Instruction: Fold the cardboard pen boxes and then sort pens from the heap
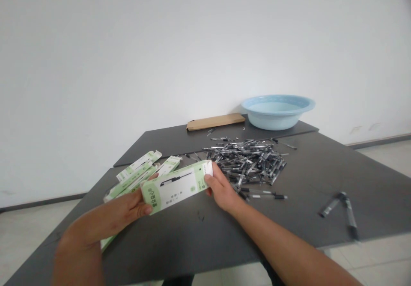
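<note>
Grey table (pixel 180 243): left hand (pixel 123 213) and right hand (pixel 221 189) grip the pen box (pixel 176 186) endwise, pen pile (pixel 248 164) at two o'clock, so opening its flap likely precedes filling.

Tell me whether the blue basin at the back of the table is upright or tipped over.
Upright. The blue basin sits on its base on the dark table, its rim level and its opening facing up. Whether anything is inside cannot be told.

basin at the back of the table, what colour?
Light blue basin, plain with no pattern, seen clearly in the head view.
</note>
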The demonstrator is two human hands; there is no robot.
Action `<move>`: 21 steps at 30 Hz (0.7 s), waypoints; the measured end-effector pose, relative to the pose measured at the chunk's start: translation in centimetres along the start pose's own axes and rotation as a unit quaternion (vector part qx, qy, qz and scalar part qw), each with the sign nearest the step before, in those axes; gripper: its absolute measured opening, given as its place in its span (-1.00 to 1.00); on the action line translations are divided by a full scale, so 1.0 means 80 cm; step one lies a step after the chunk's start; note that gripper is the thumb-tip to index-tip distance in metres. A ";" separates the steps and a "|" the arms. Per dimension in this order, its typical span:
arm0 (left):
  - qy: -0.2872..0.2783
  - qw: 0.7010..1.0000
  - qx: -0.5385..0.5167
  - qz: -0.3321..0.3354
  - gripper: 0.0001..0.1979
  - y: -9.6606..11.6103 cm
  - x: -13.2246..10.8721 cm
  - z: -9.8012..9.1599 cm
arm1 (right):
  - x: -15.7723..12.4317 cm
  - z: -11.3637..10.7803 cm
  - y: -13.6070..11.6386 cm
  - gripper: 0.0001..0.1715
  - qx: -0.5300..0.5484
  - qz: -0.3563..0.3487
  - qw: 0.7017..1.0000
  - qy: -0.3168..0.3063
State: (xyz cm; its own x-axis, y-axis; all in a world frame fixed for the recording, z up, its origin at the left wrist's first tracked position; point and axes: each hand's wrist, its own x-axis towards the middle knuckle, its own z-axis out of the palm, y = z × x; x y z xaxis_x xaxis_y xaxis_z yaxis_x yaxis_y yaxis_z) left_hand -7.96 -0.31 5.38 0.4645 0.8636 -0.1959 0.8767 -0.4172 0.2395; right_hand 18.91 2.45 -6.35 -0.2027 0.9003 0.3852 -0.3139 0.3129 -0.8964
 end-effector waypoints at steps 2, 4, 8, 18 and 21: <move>-0.040 0.999 -0.016 -0.001 -0.40 0.001 -0.002 -0.001 | 0.001 0.001 -0.002 -0.70 0.012 -0.010 1.000 -0.013; -0.057 0.998 -0.026 -0.010 -0.42 0.002 -0.004 -0.001 | 0.002 0.002 -0.003 -0.66 0.028 -0.021 0.999 -0.012; -0.063 0.998 -0.023 -0.021 -0.46 0.002 -0.006 -0.002 | 0.004 0.005 0.004 -0.54 0.090 -0.038 0.995 -0.004; -0.078 0.997 -0.014 -0.024 -0.46 -0.001 -0.009 0.000 | 0.000 0.006 -0.005 -0.48 0.067 -0.047 0.997 -0.007; -0.082 0.996 -0.023 -0.020 -0.46 -0.002 -0.006 0.000 | -0.003 0.011 -0.002 -0.50 0.058 -0.045 0.997 0.027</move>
State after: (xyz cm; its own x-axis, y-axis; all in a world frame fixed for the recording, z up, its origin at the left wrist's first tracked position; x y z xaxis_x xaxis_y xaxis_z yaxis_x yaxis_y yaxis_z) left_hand -8.33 -0.65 5.46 0.4463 0.8201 -0.3581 0.8903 -0.3663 0.2705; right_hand 18.19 1.93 -6.12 -0.1201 0.8861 0.4477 -0.4350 0.3584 -0.8260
